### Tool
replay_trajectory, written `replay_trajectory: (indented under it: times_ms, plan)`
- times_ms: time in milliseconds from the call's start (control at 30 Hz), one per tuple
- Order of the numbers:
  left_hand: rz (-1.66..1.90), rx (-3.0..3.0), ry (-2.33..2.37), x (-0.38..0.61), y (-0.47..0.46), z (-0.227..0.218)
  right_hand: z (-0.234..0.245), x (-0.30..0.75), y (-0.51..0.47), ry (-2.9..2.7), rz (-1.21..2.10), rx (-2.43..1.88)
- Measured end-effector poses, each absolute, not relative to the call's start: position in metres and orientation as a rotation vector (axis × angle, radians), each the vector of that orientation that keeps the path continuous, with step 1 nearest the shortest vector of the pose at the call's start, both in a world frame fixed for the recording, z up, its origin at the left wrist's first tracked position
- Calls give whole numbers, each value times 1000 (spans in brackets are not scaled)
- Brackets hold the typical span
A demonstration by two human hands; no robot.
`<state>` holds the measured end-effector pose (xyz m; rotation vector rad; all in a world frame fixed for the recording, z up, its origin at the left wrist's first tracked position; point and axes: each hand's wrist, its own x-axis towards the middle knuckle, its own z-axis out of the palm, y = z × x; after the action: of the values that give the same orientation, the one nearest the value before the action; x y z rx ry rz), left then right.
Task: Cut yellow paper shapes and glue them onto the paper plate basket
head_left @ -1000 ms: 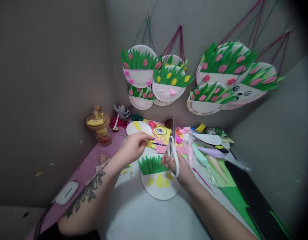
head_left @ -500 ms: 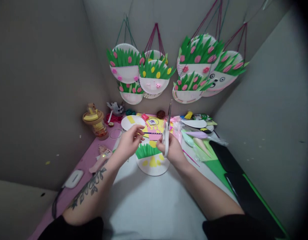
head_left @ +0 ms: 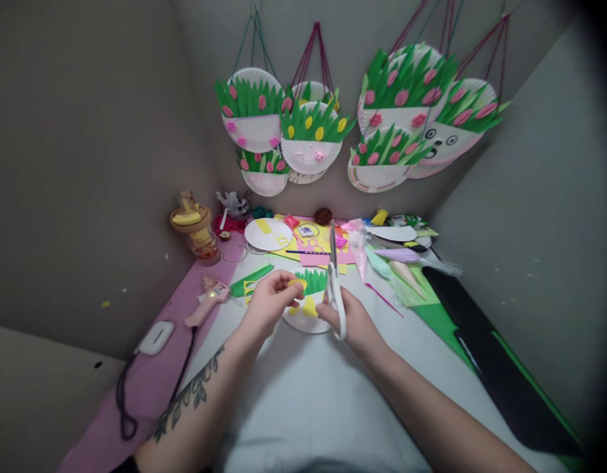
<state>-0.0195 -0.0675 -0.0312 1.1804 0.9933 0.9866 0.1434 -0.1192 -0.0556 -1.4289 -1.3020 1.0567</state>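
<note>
My left hand (head_left: 274, 301) pinches a small yellow paper piece (head_left: 298, 284) between thumb and fingertips. White-handled scissors (head_left: 335, 289) are in my right hand (head_left: 351, 318), their blades pointing up and away from me. Below both hands lies a white paper plate (head_left: 303, 324) with green paper grass (head_left: 314, 281) along its upper part and yellow paper shapes (head_left: 310, 307) on its lower part. My hands hide parts of its left and right sides. A yellow cut-out strip (head_left: 249, 291) and a green paper piece (head_left: 249, 281) lie left of my left hand.
A pink glue gun (head_left: 208, 303) with a lit light rests at left, its cord trailing toward me. Behind are another white plate (head_left: 264, 236), a pen (head_left: 308, 252) and piping bags (head_left: 397, 255). Decorated paper-plate baskets (head_left: 311, 154) hang above. Black flat objects (head_left: 510, 387) lie at right.
My left hand has come down toward the plate and now pinches the yellow paper piece. The scissors have moved slightly lower and right in view. The whole view has shifted a little.
</note>
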Motion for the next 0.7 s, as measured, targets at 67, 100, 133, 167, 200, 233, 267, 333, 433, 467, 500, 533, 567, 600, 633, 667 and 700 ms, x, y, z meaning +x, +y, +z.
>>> replay_trajectory:
  times_ms: [67, 100, 133, 167, 200, 233, 267, 333, 433, 467, 500, 533, 567, 600, 633, 667, 700]
  plan:
    - [1029, 1119, 990, -21, -67, -37, -61, 145, -128, -1352, 1126, -1426]
    - [1047, 1083, 993, -21, -67, -40, -62, 146, -132, -1379, 1160, -1419]
    - [1061, 1044, 996, -21, -66, -43, -63, 146, -136, -1407, 1209, -1413]
    - [1070, 1006, 1000, -22, -66, -46, -64, 146, -140, -1431, 1262, -1413]
    - [1071, 975, 1001, -22, -66, -48, -64, 146, -142, -1441, 1306, -1426]
    - [1066, 952, 1002, -22, -65, -50, -65, 146, -144, -1449, 1342, -1444]
    - [1060, 940, 1000, -23, -65, -51, -65, 146, -146, -1454, 1364, -1466]
    - [1047, 946, 999, -24, -65, -51, -67, 145, -147, -1461, 1405, -1486]
    - [1035, 979, 1020, -25, -66, -50, -69, 144, -147, -1474, 1488, -1447]
    - [1034, 991, 1032, -25, -66, -50, -69, 143, -147, -1483, 1512, -1428]
    - [1034, 1002, 1042, -25, -67, -49, -70, 142, -148, -1493, 1530, -1414]
    - [1037, 1014, 1048, -25, -68, -49, -70, 141, -148, -1500, 1540, -1407]
    - [1037, 1025, 1052, -24, -68, -48, -70, 140, -148, -1501, 1555, -1398]
    - [1032, 1035, 1053, -24, -69, -48, -71, 139, -148, -1496, 1574, -1387]
    - [1026, 1043, 1056, -24, -69, -48, -71, 138, -148, -1488, 1594, -1374]
    - [1019, 1050, 1060, -23, -70, -48, -71, 138, -148, -1480, 1611, -1360]
    - [1015, 1053, 1064, -23, -70, -48, -71, 138, -148, -1475, 1625, -1347]
